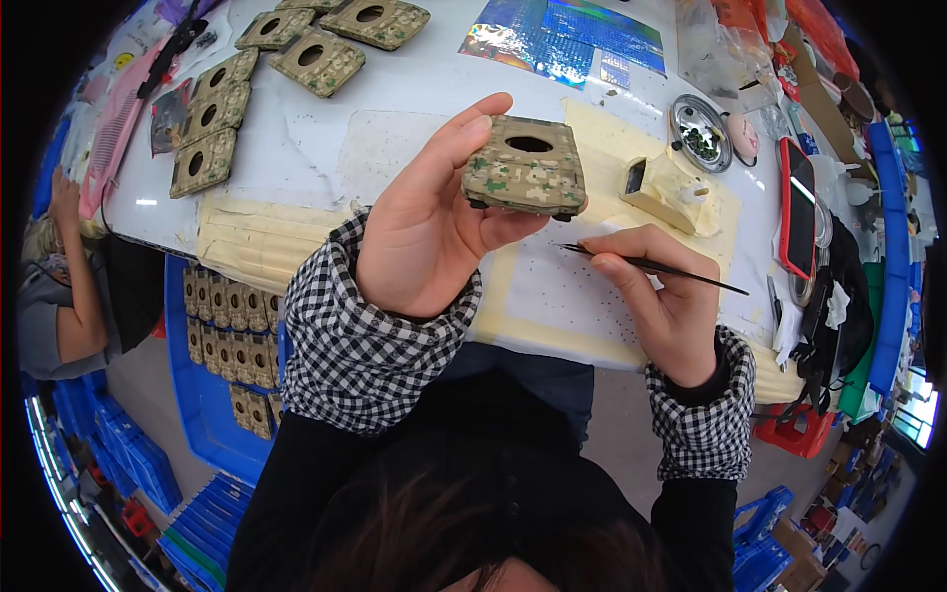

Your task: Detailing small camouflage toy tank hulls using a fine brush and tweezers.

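Hair [419, 528], then gap between brush [663, 267] and shell [523, 178] edge

Top [473, 434] black, long-sleeved — black-and-white checked oversleeves [365, 340] over it, ends gathered. Dark inner cuff [702, 392] showing at right. Trousers [567, 390] dark blue — hair [414, 543] dark, loose.

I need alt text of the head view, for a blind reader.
A person's left hand holds up a camouflage-patterned part with an oval opening; the right hand holds a thin dark tool. Similar parts are on the white table and in a blue bin below.
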`<state>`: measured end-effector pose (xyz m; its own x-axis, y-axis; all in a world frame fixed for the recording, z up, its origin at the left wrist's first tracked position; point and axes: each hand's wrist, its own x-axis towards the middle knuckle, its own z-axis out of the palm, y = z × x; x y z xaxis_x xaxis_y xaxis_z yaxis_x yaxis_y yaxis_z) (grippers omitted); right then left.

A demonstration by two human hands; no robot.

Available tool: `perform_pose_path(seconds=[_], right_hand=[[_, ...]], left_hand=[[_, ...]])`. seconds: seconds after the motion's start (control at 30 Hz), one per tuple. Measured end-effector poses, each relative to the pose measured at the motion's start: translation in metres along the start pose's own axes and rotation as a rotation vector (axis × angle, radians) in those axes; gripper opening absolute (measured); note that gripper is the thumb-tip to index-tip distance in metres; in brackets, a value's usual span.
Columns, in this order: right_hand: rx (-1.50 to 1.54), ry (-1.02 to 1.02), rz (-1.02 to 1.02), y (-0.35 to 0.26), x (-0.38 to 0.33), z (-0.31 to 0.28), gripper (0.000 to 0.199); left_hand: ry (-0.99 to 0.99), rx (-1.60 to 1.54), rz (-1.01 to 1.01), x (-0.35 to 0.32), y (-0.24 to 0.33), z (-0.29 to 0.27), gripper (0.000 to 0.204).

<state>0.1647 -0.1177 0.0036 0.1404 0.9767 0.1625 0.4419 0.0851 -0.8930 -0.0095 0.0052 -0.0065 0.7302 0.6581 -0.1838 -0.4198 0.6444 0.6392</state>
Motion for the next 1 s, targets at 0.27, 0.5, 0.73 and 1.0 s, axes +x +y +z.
perform_pose_path(seconds=[0.27,0.5,0.73,1.0], right_hand=[[0.048,0.063,0.032,-0.001,-0.002,0.0,0.01],[0.142,0.17,0.04,-0.007,-0.006,-0.013,0.012],[0.124,0.185,-0.137,-0.054,0.005,-0.029,0.011],[0.184,0.039,-0.202,-0.063,0.031,-0.02,0.009]], left_hand=[[0.032,0.002,0.011,0.0,-0.001,0.0,0.05],[-0.076,-0.072,-0.016,0.002,0.0,-0.006,0.051],[-0.079,-0.046,-0.112,0.001,0.004,0.001,0.054],[-0.165,-0.055,-0.15,0.002,0.004,-0.002,0.054]])
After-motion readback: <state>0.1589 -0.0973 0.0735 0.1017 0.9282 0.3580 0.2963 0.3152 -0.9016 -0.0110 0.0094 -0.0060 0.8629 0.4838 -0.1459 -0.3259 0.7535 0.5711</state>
